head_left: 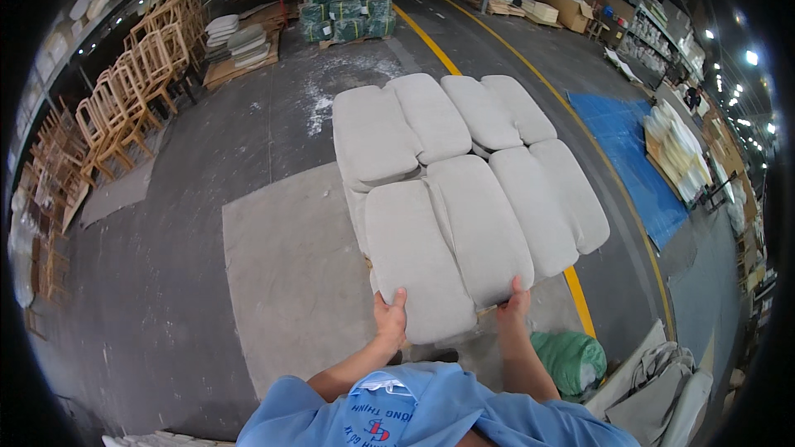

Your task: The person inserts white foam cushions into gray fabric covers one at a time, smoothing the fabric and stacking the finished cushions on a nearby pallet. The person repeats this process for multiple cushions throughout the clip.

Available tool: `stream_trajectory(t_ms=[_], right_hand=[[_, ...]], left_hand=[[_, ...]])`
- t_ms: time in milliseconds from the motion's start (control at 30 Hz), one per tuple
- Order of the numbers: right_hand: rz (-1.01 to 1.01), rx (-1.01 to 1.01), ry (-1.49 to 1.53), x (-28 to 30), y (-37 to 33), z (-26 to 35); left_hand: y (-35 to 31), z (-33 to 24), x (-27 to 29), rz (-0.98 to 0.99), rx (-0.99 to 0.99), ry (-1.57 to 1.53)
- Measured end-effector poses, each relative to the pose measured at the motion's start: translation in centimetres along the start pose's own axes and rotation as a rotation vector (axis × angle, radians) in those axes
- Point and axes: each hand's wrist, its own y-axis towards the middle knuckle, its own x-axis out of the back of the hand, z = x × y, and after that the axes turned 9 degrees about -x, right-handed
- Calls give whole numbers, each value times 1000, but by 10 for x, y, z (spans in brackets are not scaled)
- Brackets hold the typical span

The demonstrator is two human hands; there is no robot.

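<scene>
A stack of grey seat cushions [464,174] lies in front of me, laid in overlapping rows. My left hand [389,319] grips the near edge of the nearest left cushion [410,257], thumb on top. My right hand [515,302] holds the near edge of the cushion beside it [480,228]. Both forearms come up from my blue shirt at the lower edge.
A grey mat [290,273] lies on the concrete floor to the left. Wooden chair frames [124,99] stand along the far left. A green sack [571,360] and more grey cushions [662,397] sit at lower right. A blue tarp [638,157] and wrapped green bundles [346,4] lie beyond.
</scene>
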Motion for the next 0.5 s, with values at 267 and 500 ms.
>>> stream_trajectory(t_ms=[267, 500], right_hand=[[51, -45, -20, 13, 21, 1], [-62, -153, -201, 7, 32, 10]], left_hand=[[20, 0, -21, 5, -90, 40], [42, 22, -14, -89, -109, 128]])
